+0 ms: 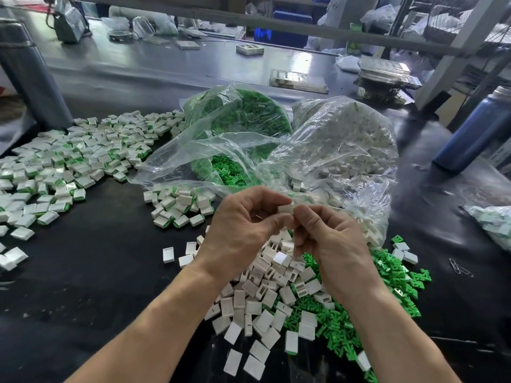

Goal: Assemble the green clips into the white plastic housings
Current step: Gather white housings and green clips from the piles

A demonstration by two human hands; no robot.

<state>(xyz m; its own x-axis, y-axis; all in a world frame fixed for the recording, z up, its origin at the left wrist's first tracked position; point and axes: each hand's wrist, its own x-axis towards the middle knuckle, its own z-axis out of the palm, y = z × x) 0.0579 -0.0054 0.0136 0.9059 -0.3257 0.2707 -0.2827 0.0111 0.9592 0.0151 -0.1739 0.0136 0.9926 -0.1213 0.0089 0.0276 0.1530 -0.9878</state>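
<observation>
My left hand (pixel 243 230) and right hand (pixel 329 239) meet above the bench (pixel 96 272), fingertips of both pinching one white housing (pixel 285 208) between them. Directly below lie loose white housings (pixel 265 297), with green clips (pixel 387 286) just right. Behind stand two clear bags (pixel 318 150); assembled pieces (pixel 63 161) spread far left.

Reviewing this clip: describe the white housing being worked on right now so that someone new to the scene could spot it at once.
Start at the two clear plastic bags in the middle of the black bench, then drop to the two hands raised just in front of them. The white housing is pinched between the left hand and right hand. Unlike the loose housings heaped below, it is lifted off the bench.
</observation>
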